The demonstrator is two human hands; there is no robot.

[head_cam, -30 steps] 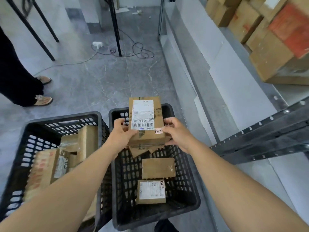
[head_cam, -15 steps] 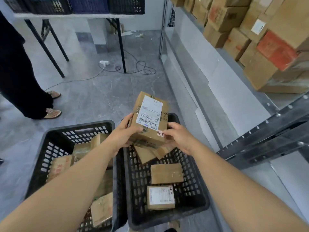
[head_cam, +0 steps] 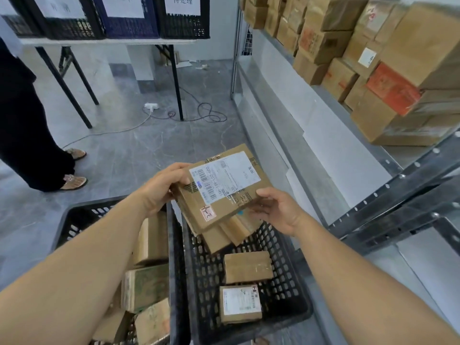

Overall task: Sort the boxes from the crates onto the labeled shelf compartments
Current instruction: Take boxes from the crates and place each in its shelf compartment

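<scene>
1. One labelled box [head_cam: 224, 185] is held tilted above the right crate [head_cam: 286, 270].
2. The left hand [head_cam: 161, 188] grips its left corner.
3. The right hand [head_cam: 278, 210] pinches its right edge, thumb on top.

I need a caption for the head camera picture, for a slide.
Left hand and right hand hold a labeled box over the right crate, beside a metal shelf.
</scene>
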